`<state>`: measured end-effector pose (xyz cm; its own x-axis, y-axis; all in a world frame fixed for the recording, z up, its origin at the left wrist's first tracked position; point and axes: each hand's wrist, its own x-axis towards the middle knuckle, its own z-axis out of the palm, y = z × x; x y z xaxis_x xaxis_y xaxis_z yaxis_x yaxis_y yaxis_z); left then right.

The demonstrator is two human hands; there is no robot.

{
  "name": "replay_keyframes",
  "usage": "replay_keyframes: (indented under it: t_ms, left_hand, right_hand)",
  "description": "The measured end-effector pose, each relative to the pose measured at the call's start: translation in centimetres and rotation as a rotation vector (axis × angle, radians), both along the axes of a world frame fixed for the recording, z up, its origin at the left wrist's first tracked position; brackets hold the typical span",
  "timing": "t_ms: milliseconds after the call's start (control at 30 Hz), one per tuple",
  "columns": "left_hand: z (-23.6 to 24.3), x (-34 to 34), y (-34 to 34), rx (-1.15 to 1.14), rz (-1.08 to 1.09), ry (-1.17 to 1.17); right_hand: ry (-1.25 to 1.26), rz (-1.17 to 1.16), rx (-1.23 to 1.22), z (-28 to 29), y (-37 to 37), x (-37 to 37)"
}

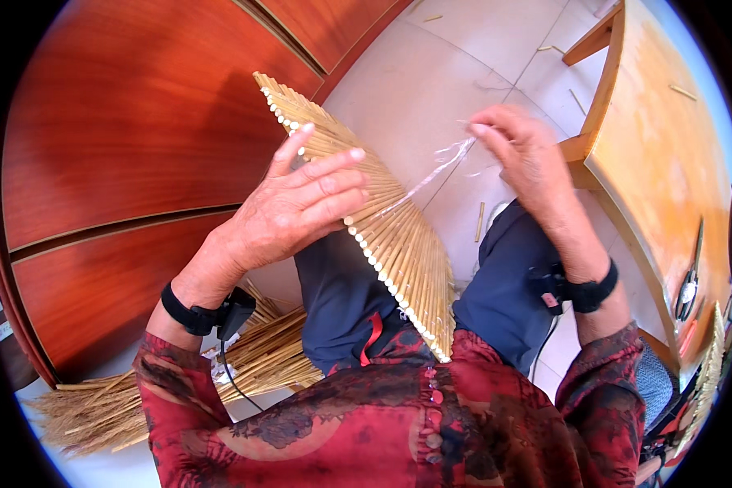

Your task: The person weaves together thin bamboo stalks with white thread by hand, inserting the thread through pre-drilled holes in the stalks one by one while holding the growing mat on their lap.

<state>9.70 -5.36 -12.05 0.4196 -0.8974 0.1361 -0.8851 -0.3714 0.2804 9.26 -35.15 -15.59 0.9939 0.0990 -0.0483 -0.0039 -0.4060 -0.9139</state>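
A fan-shaped panel of straw stalks (407,244) stands tilted across my lap, the pale cut ends lined up along its left edge. My left hand (289,199) holds it at that edge, fingers spread over the stalks and the thumb out of sight. A thin whitish, frayed string (439,173) runs from the middle of the panel up to the right. My right hand (525,150), slightly blurred, pinches its upper end between thumb and fingers, above the floor. Whether a needle is also in that pinch cannot be made out.
Reddish wooden cabinet fronts (130,146) rise on the left. A bundle of straw stalks (260,358) lies below them. On the right is a wooden table (659,122) with scissors (688,289) near its edge. Bits of stalk (480,221) are scattered on the tiled floor (431,89).
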Motion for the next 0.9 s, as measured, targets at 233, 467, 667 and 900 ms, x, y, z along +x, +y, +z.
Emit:
replay_keyframes:
  t_ms: [233, 467, 667, 900]
  left_hand:
    - [-0.9, 0.4, 1.1, -0.045, 0.097, 0.039]
    - [-1.6, 0.4, 1.0, -0.065, 0.128, 0.007]
    - [-1.9, 0.1, 0.9, -0.075, 0.126, -0.011]
    - [-0.9, 0.1, 0.8, -0.074, 0.128, 0.063]
  right_hand:
    - [-0.222, 0.309, -0.035, 1.7, 3.8, -2.2]
    - [0.001, 0.449, 0.176, -1.8, 6.4, -4.1]
    - [0.038, 0.418, 0.26, -2.2, 6.9, -4.3]
    - [0.053, 0.388, 0.285, -2.2, 7.2, -4.1]
